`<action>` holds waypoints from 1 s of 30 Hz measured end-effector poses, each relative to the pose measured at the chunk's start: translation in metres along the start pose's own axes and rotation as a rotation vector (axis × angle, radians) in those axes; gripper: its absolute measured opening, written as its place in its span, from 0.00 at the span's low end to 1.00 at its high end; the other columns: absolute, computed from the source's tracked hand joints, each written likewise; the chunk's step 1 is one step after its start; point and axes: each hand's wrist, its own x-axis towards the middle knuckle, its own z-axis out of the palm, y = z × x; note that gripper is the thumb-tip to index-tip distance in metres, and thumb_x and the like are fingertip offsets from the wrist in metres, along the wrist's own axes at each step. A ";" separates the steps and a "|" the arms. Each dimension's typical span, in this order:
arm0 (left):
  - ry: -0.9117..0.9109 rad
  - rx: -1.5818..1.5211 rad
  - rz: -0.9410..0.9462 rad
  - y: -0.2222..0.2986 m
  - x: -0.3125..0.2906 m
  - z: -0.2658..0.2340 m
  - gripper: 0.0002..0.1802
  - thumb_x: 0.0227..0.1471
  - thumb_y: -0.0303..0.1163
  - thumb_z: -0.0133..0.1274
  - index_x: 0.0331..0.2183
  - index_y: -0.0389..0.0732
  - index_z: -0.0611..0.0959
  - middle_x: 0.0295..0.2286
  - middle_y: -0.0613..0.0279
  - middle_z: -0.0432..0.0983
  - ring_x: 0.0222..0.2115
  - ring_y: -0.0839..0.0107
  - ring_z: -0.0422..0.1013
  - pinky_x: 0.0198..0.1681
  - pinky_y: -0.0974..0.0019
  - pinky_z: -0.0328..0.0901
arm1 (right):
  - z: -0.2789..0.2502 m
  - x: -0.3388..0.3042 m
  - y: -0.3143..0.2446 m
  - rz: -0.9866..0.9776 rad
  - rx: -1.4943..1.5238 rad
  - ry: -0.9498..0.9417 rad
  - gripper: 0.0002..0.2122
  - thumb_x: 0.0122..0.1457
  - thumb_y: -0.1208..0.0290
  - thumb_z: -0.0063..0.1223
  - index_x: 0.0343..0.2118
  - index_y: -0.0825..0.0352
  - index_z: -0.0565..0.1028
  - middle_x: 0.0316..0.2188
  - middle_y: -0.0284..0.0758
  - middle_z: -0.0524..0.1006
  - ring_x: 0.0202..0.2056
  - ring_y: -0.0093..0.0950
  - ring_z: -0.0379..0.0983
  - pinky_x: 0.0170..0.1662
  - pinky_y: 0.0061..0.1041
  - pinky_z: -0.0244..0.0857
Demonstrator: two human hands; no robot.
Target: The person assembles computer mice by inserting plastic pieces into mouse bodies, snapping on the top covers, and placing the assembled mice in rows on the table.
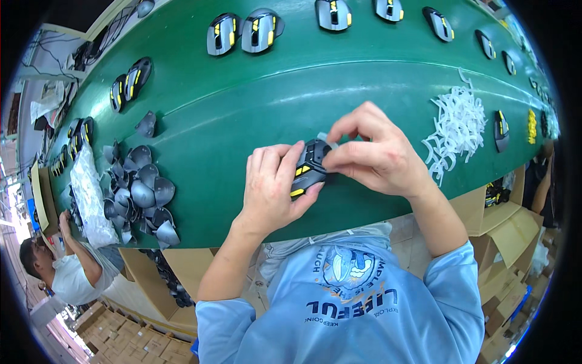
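Near the middle of the green table, my left hand (265,185) is closed around a black computer mouse (311,159) with yellow accents, its thumb along the near end and fingers on the left side. Over the mouse's far end, my right hand (385,151) pinches a small translucent plastic piece (324,137) against the body. My fingertips partly cover that piece, so its exact seating cannot be made out. A heap of curved translucent plastic strips (458,124) lies to the right. On the left is a pile of dark grey curved shells (142,191).
Several mice (260,30) stand along the far side of the green table (242,109). A clear plastic bag (91,194) lies at left, near another person (79,273). Small yellow parts (531,126) sit at right. Open cardboard boxes (503,224) stand below the table edge.
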 end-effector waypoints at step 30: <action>0.077 0.018 -0.001 0.002 -0.009 0.009 0.39 0.44 0.44 0.76 0.56 0.41 0.84 0.43 0.56 0.77 0.42 0.57 0.69 0.47 0.55 0.65 | 0.020 -0.025 0.005 0.035 -0.025 -0.056 0.12 0.52 0.75 0.71 0.40 0.66 0.86 0.34 0.35 0.86 0.34 0.35 0.81 0.39 0.34 0.77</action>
